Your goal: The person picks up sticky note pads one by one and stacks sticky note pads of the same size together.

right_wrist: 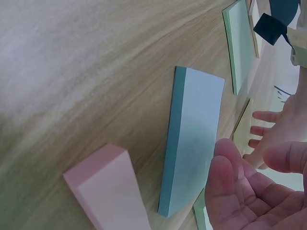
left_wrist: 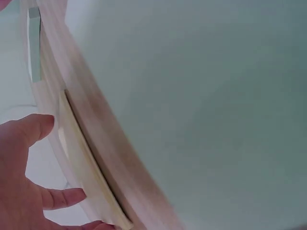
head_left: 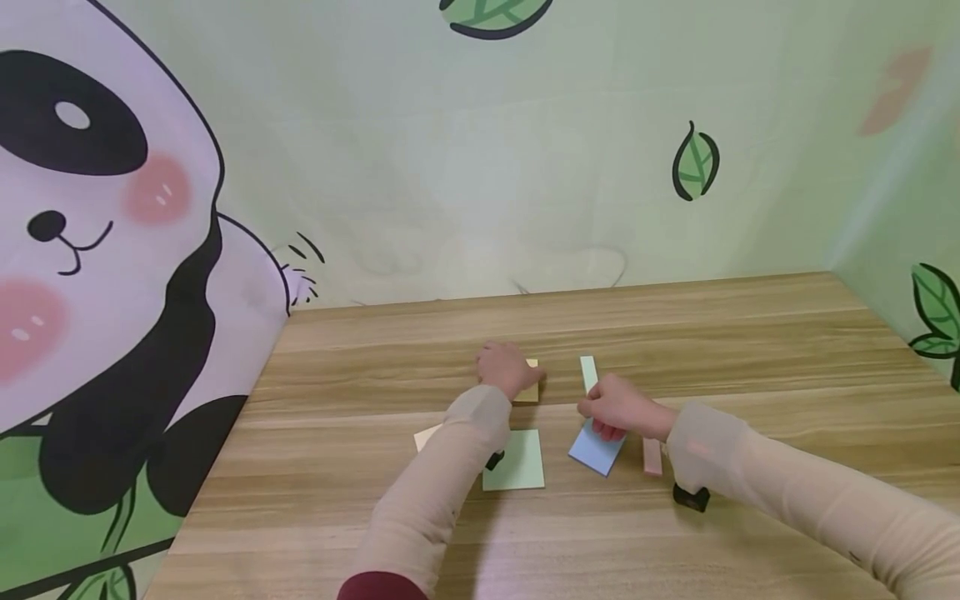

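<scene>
My left hand (head_left: 504,369) reaches over a yellow sticky note pad (head_left: 529,393), its fingers spread. In the left wrist view the fingertips sit right at that pad's edge. My right hand (head_left: 622,406) is above a blue sticky note pad (head_left: 597,452), whose far part it hides in the head view. Loosely bent, the right fingers (right_wrist: 222,175) have nothing between them and the thumb in the right wrist view. A narrow pale green pad (head_left: 588,372) lies just beyond the right hand. Below the right wrist is a narrow pink pad (head_left: 652,458).
A square green pad (head_left: 523,463) lies beside the left forearm. Partly covered by that sleeve is a cream pad (head_left: 426,436). The wooden table (head_left: 360,367) meets a wall printed with a panda (head_left: 172,333) and leaves. A black device (head_left: 692,497) sits under the right wrist.
</scene>
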Action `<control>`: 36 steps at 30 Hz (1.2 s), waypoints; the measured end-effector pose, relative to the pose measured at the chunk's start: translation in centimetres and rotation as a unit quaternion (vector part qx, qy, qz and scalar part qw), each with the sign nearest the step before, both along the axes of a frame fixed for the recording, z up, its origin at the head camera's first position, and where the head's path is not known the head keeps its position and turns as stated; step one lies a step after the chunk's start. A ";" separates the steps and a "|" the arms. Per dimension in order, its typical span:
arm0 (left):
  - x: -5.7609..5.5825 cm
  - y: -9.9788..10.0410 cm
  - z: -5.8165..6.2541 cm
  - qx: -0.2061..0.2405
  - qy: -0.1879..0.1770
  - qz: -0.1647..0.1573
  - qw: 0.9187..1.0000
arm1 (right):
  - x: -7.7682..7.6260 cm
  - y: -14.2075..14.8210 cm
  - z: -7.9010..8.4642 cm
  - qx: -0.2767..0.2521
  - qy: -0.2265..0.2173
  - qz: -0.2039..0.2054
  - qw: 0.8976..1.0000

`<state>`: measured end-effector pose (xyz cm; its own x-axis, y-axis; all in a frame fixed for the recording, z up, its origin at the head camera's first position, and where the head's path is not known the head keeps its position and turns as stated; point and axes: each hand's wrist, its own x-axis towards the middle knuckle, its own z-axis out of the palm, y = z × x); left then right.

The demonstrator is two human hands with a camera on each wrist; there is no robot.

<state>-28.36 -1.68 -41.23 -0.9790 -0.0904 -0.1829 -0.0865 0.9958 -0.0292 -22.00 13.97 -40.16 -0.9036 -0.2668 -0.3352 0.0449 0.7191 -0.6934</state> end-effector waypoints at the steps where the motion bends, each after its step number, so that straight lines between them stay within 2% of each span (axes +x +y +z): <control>1: 0.1 0.0 0.0 0.008 0.001 0.004 1.000 | 0.0 0.0 0.0 0.001 -0.001 0.000 1.000; 9: -0.4 0.4 -0.7 0.032 0.028 0.020 0.999 | 0.1 0.0 -0.1 0.001 -0.001 0.000 1.000; 18: -0.7 0.5 -1.0 0.024 0.047 0.016 0.998 | 0.0 0.1 -0.2 0.001 0.001 -0.001 1.000; 36: -1.4 0.0 -0.9 0.024 0.017 0.023 0.999 | 0.0 0.3 -0.3 -0.001 0.004 0.001 1.000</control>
